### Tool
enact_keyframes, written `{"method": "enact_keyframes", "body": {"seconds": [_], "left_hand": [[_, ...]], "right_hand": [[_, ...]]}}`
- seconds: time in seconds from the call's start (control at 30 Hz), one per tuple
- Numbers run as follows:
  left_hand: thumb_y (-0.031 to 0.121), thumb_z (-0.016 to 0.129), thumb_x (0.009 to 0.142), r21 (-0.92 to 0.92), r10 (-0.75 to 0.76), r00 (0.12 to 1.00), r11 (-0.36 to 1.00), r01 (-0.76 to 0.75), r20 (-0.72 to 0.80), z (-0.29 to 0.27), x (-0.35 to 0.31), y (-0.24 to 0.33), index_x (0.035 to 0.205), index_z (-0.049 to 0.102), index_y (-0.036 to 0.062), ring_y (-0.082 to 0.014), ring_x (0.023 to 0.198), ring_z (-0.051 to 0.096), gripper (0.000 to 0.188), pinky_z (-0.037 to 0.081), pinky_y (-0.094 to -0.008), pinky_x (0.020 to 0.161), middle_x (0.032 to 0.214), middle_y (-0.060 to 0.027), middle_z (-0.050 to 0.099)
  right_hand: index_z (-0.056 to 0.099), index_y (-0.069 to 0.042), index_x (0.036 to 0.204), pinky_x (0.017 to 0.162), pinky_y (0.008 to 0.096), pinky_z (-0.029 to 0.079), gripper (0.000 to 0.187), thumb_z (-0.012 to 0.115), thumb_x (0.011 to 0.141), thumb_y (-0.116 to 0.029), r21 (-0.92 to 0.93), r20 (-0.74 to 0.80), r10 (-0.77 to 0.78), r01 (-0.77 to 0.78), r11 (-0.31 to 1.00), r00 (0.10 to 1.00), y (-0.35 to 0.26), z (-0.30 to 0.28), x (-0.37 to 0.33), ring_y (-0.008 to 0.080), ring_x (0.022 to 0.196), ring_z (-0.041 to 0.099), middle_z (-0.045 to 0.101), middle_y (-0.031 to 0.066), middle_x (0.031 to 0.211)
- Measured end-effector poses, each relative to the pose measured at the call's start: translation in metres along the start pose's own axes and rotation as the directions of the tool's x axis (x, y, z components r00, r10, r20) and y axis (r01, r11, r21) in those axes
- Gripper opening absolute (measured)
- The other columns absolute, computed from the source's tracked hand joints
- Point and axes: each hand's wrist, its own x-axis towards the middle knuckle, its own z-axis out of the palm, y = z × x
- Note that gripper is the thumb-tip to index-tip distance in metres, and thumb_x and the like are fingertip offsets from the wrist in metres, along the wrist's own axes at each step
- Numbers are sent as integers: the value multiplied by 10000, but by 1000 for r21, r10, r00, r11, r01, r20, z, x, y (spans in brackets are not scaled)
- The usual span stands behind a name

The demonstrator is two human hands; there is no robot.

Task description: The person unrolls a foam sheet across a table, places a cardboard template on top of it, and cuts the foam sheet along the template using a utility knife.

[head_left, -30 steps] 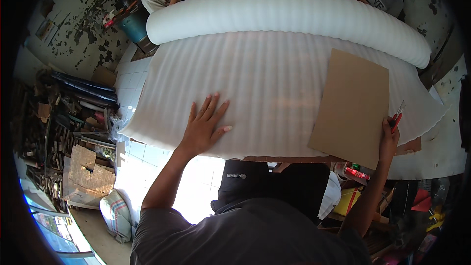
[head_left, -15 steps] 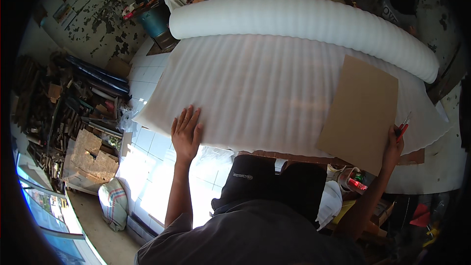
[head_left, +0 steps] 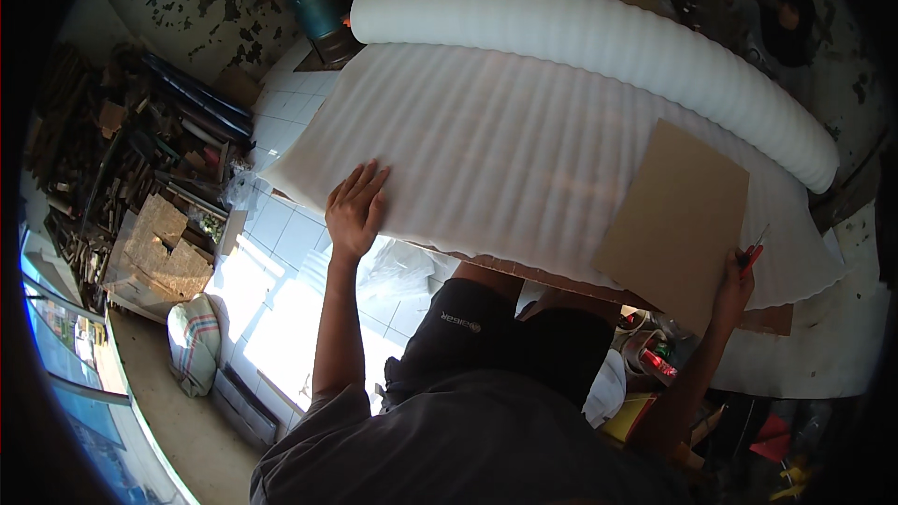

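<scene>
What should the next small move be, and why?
Probably squaring the brown board with the white foam sheet: its near corner juts past the sheet's edge, and the right hand, holding a red-handled tool, is at the board's side.

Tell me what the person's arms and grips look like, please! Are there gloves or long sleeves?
No gloves! The left grip and right grip are bare hands. The left forearm and right forearm are uncovered too, and I can't see any watch or bracelet. The left sleeve is short and dark grey, part of a plain-looking shirt.
</scene>
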Motion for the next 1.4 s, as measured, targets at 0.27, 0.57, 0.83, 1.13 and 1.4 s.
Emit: {"method": "enact_keyframes", "body": {"seconds": [0.27, 0.57, 0.83, 1.13, 1.4], "left_hand": [[411, 489, 1054, 70, 19, 980, 997, -33, 196, -4, 14, -3, 1521, 572, 259, -276, 1518, 424, 498, 321, -468, 1234, 1609, -48, 505], [439, 475, 1082, 73, -46, 973, 997, 31, 225, -9, 3, -1, 1542, 541, 254, -260, 1541, 383, 500, 274, -496, 1266, 1641, -48, 459], [250, 661, 1025, -80, -129, 991, 988, 131, 38, -18, -13, -35, 1367, 693, 95, -322, 1425, 543, 377, 387, -513, 1202, 1471, -154, 626], [131, 712, 958, -866, 245, 969, 480, -142, -23, -118, 19, 122, 1118, 724, -22, -329, 1087, 725, 221, 559, -431, 963, 1158, -235, 745], [177, 720, 937, -657, 428, 587, -23, -753, -687, -136, 33, 234, 1179, 712, -7, -310, 914, 762, 304, 610, -363, 741, 1137, -235, 755]], "right_hand": [[618, 125, 1332, 1057, 346, 438, 526, 651, 1029, -304, -58, 34, 29, -27, 998, 999, -1, -10, 0, 218, 1144, 614, 691, 147, 1235], [613, 106, 1362, 1109, 354, 399, 501, 630, 1038, -275, -107, -20, -14, 12, 994, 1000, -3, -11, -1, 217, 1206, 590, 675, 156, 1297], [625, 93, 1365, 1113, 351, 394, 476, 626, 1039, -255, -96, -8, -22, 21, 995, 1000, -10, -5, -3, 203, 1233, 580, 663, 152, 1331], [654, 92, 1310, 1076, 336, 418, 483, 660, 1013, -290, -100, -53, -58, 53, 994, 997, -24, -7, -11, 200, 1163, 613, 697, 133, 1230], [650, 102, 1321, 1087, 327, 422, 473, 647, 1016, -260, -55, -37, -12, 10, 998, 999, -30, 5, -5, 207, 1177, 626, 697, 164, 1250]]}}
